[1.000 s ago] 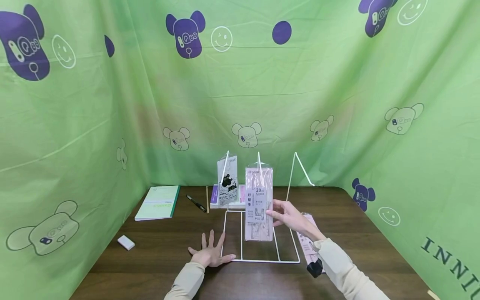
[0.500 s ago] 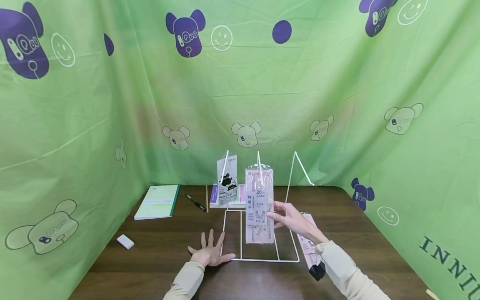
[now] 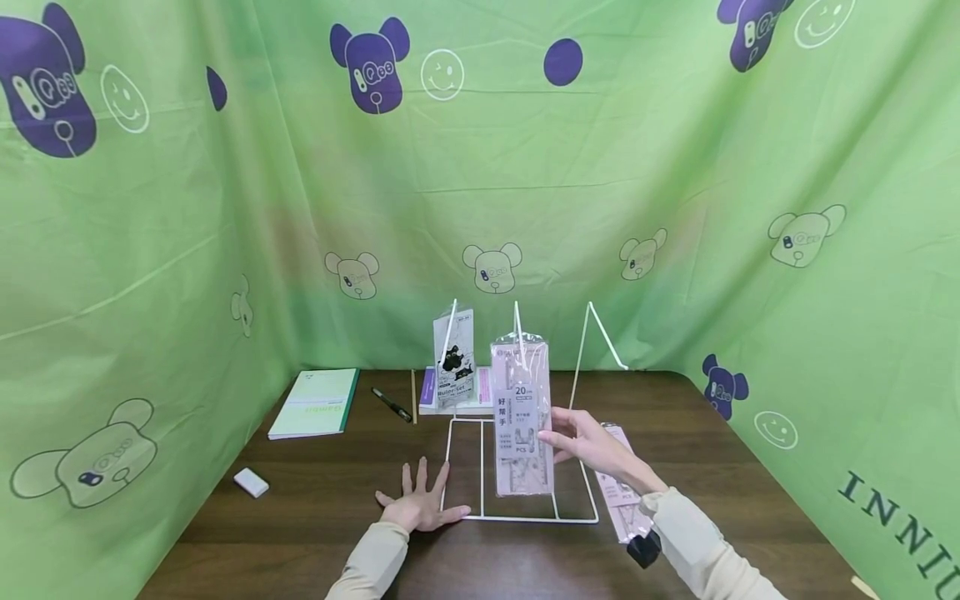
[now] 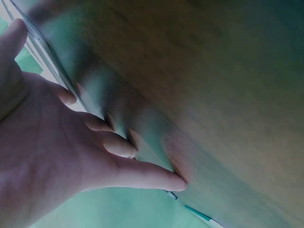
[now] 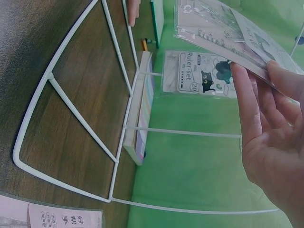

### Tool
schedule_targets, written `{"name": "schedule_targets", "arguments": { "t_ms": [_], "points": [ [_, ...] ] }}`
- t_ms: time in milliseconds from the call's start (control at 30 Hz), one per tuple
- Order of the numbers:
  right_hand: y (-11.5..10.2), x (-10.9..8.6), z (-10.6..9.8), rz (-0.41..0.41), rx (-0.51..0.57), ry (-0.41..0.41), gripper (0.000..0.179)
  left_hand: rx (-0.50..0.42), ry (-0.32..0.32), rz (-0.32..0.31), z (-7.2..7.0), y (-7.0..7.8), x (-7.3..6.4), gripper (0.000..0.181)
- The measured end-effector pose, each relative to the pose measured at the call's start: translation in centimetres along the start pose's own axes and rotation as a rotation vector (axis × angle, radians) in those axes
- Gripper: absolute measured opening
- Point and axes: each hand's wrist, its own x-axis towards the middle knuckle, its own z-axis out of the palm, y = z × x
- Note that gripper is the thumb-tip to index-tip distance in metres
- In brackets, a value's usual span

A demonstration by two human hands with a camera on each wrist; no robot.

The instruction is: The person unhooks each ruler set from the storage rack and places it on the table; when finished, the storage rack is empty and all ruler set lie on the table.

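Note:
My right hand (image 3: 592,443) pinches the right edge of a pink ruler-set packet (image 3: 517,417) in clear wrapping, thumb in front and fingers behind. The packet stands upright at the middle hook of a white wire rack (image 3: 532,520); whether the hook passes through its hang hole I cannot tell. On the left hook hangs a grey-white ruler-set packet (image 3: 454,358) with a black cat print. My left hand (image 3: 420,507) lies with fingers spread on the table, thumb over the rack base's front left corner. The right hook (image 3: 609,337) bears nothing.
A second pink packet (image 3: 621,500) lies on the table right of the rack, partly behind my right forearm. Behind the rack lies a flat purple-and-white box (image 3: 428,392). Leftward are a pencil (image 3: 414,397), a black pen (image 3: 392,405), a notebook (image 3: 315,404) and a white eraser (image 3: 251,482).
My right hand and the pink packet have shifted slightly down and right, and the packet's top sits lower against the middle hook. My left hand stays in place.

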Motion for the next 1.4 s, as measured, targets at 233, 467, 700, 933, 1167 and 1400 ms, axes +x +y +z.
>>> {"name": "schedule_targets", "arguments": {
  "t_ms": [233, 467, 700, 933, 1167, 1400],
  "points": [
    [-0.3, -0.4, 0.1, -0.003, 0.002, -0.010, 0.039, -0.010, 0.024, 0.007, 0.8, -0.3, 0.5, 0.101],
    [-0.4, -0.9, 0.1, -0.014, -0.001, -0.028, 0.039, -0.008, 0.010, 0.003, 0.4, 0.0, 0.2, 0.101],
    [-0.7, -1.3, 0.2, -0.008, -0.006, -0.036, 0.041, 0.003, -0.025, -0.008, -0.6, 0.3, -0.3, 0.100],
    [-0.8, -1.8, 0.5, -0.004, -0.023, -0.040, 0.041, 0.010, -0.027, -0.014, -1.2, 0.6, -0.7, 0.097],
    [-1.2, -2.4, 0.5, -0.023, -0.034, -0.062, 0.040, 0.010, 0.001, -0.001, 0.3, -0.4, 0.5, 0.100],
    [-1.4, -3.0, 0.5, -0.027, -0.026, -0.079, 0.038, 0.008, 0.020, 0.008, 0.6, -0.3, 0.4, 0.099]
  ]
}}
